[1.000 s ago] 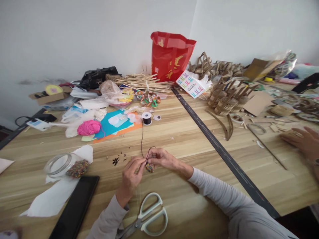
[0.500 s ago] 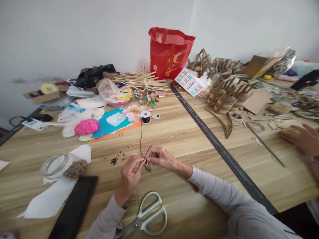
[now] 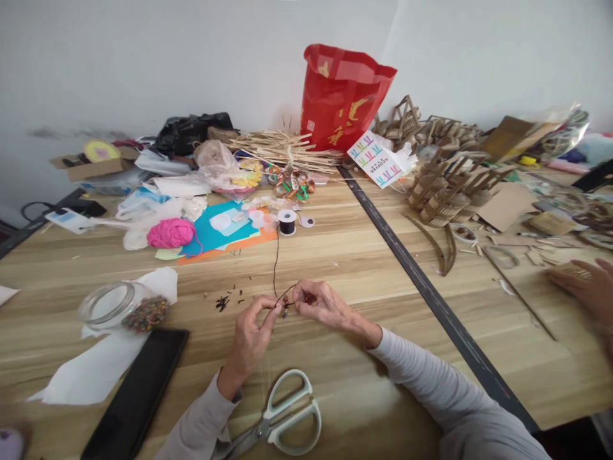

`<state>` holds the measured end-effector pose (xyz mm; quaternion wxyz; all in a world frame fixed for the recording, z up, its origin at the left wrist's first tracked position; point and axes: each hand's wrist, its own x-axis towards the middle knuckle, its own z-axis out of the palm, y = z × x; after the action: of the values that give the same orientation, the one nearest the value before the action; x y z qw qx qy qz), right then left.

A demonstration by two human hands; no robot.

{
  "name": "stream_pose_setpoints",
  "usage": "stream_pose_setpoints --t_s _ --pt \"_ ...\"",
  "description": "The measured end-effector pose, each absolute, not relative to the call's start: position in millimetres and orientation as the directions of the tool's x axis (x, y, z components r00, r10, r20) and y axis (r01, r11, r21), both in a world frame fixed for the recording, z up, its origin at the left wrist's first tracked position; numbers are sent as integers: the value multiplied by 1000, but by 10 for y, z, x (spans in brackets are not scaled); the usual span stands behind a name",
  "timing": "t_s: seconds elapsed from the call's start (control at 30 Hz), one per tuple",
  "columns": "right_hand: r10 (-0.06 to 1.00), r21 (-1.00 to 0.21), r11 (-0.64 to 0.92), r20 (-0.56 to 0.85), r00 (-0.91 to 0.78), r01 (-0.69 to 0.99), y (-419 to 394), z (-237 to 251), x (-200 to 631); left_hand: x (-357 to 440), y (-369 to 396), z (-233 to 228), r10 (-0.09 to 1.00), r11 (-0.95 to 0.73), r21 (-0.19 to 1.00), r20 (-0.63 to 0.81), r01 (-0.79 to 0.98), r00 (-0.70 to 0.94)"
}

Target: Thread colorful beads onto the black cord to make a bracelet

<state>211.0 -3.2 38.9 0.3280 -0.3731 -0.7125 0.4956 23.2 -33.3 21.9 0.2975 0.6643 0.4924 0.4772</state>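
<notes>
My left hand (image 3: 251, 335) and my right hand (image 3: 320, 303) meet over the wooden table (image 3: 364, 268), fingertips pinched on a thin black cord (image 3: 276, 262). A small cluster of coloured beads (image 3: 285, 311) hangs on the cord between my fingers. The cord runs away from me to a black spool (image 3: 287, 222). Both sleeves are grey.
Pale green scissors (image 3: 287, 415) lie near my left wrist. A tipped glass jar of beads (image 3: 125, 308) rests on white paper at left, by a black tablet (image 3: 136, 393). Pink yarn (image 3: 171, 232), coloured sheets, a red bag (image 3: 342, 96) and cardboard baskets (image 3: 443, 191) crowd the back. Another person's hand (image 3: 587, 287) is at right.
My hands have lifted the bead cluster slightly and drawn closer together on the cord. The view shifted a little to the left. The other person's hand stays at the right edge.
</notes>
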Motion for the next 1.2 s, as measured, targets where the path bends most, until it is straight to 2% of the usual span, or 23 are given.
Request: stream_pose_setpoints --t_s 0.17,0.37,0.5,0.6,0.77,0.93,1.07,1.2 --pt "853 -953 177 24 -522 244 -6 326 2100 250 -326 204 987 -158 967 150 198 56" --pt "825 -923 221 4 -565 316 -4 391 2105 239 -313 164 993 -116 983 111 143 42" --pt "799 -881 335 77 -596 334 -17 373 2112 229 -314 167 996 -89 988 85 125 41" --pt "775 -843 420 140 -616 336 -19 368 2119 228 -313 192 999 -14 997 11 79 39" --pt "768 -812 469 182 -614 347 -38 452 2139 269 -299 193 994 85 990 -76 -114 84" --pt "757 -781 510 209 -619 361 -74 530 2147 343 -294 156 989 146 970 -141 -196 40" --pt "757 -754 530 214 -617 389 -84 553 2159 361 -280 183 989 148 975 -142 -166 46" --pt "743 -706 556 187 -642 438 -94 521 2181 380 -274 244 996 58 998 -59 22 63"
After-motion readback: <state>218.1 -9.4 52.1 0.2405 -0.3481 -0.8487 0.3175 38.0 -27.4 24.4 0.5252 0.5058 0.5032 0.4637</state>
